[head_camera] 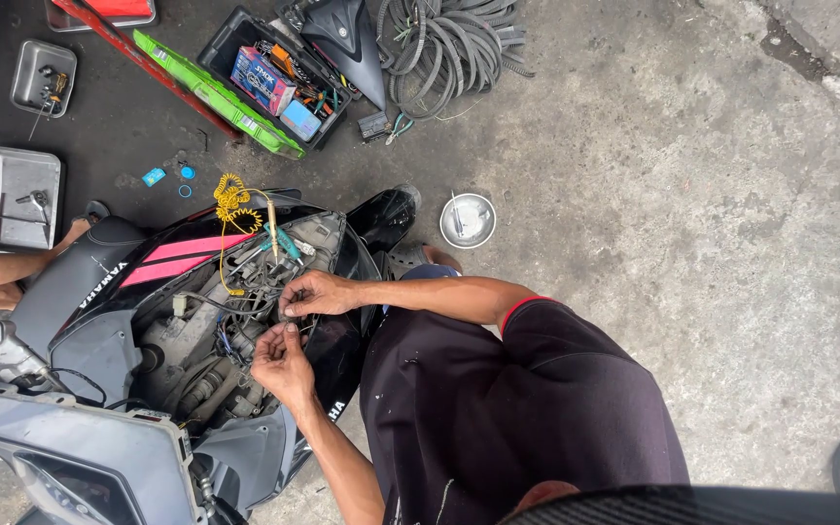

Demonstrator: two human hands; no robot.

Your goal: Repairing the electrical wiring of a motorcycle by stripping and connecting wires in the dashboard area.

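We judged the main risk to be a pinched wire slipping or pulling loose in the crowded bay, since loose tools lay close above.

Our left hand [282, 362] and right hand [315, 294] had fingers pinched narrow on the dark wire bundle [262, 309] in the opened scooter [162, 321]; what exactly each fingertip gripped we could not tell. The bundle ran between the hands. A green-handled screwdriver [282, 239] rested just beyond the right hand, a yellow coiled cord [232, 202] farther out.
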